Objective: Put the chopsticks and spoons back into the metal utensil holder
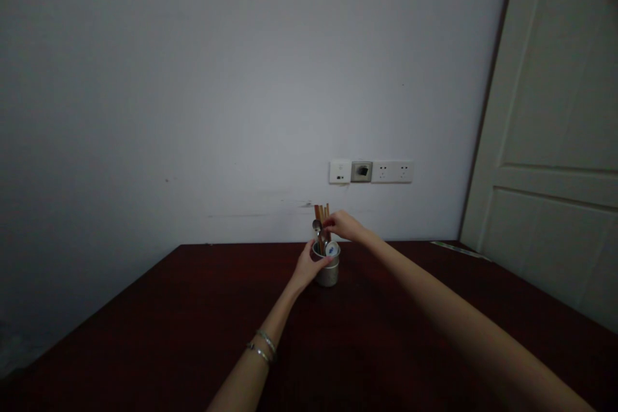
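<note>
The left hand (309,268) has thumb and fingers curled round the rim of a silver utensil canister (328,276); the right hand's (344,225) fingers are drawn narrow beside the wooden chopsticks (321,212) and metal spoons (317,225) inside it, though whether they grip one I cannot tell; a white spoon with a blue mark (331,249) leans at the canister's front rim; the canister stands upright on a dark red table (193,322), below wall sockets (393,172).

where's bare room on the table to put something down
The dark red table has bare room left of the left arm, out to the table's left edge, and beyond the right forearm, between the grey canister and the flat strip. It's crowded at the canister: left hand, right hand, chopsticks and spoons.
</note>
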Demonstrator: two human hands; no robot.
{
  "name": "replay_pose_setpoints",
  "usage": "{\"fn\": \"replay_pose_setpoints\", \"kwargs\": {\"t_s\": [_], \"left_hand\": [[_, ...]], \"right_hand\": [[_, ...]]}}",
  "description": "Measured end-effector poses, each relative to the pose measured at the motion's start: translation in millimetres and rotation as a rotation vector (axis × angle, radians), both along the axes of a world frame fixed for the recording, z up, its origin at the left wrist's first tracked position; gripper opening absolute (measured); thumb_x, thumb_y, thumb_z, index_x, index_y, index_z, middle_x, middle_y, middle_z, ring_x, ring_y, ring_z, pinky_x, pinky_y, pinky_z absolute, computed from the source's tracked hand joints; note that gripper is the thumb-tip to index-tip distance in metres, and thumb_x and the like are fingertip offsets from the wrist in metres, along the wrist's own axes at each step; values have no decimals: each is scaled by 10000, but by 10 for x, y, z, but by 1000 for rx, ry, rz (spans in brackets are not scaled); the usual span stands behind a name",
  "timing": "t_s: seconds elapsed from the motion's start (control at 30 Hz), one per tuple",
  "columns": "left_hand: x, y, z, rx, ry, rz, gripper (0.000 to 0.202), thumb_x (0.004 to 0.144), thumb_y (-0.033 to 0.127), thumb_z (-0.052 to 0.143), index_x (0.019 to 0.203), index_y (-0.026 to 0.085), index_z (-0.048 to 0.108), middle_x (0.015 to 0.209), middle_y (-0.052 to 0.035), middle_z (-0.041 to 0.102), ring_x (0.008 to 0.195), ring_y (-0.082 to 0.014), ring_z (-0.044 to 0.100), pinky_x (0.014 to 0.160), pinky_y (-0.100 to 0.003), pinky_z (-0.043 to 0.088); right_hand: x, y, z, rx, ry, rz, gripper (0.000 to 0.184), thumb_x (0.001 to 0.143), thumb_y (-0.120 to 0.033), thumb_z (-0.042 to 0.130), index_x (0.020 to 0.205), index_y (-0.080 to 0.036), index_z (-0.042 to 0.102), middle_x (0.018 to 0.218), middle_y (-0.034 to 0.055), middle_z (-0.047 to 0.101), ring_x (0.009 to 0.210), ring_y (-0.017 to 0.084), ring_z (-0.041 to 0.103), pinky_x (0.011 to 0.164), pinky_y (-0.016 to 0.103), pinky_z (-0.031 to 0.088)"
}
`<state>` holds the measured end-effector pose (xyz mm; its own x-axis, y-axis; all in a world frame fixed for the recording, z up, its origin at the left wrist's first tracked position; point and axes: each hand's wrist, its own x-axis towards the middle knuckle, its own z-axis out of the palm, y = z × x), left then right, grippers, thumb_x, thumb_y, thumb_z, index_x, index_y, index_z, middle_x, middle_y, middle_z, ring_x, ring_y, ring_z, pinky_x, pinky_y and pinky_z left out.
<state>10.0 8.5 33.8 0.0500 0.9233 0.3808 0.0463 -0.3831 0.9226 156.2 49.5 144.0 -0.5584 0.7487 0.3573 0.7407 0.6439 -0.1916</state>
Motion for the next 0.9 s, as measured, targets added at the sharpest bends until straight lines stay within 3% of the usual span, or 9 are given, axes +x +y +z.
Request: {"fn": "replay_pose_setpoints", "kwargs": {"t_s": [0.27,0.5,0.9], "left_hand": [[-12,53,-59,15,47,26,690,571,325,732,1172,130,456,1112,-131,571,1009,-229,534,884,-335,386],[-18,77,-80,23,43,29,696,561,341,737,1167,134,464,1125,-136,564,1034,-239,519,894,-344,376],[7,-41,28,-21,36,38,699,568,307,738,1181,130,454,1152,-139,548,1045,-239,513,908,-343,370]], "right_hand": [[-40,67,-77,6,66,20,208,693,-104,511,787,-151,691,728,27,681,673,127,585,636,186,399],[-39,106,-166,-34,209,-52,228,699,-107,507,843,-140,681,727,28,680,615,116,590,567,183,422],[-29,82,-169,-47,233,-7,160,704,-150,528,758,-131,677,658,21,663,518,91,563,487,166,409]]}}
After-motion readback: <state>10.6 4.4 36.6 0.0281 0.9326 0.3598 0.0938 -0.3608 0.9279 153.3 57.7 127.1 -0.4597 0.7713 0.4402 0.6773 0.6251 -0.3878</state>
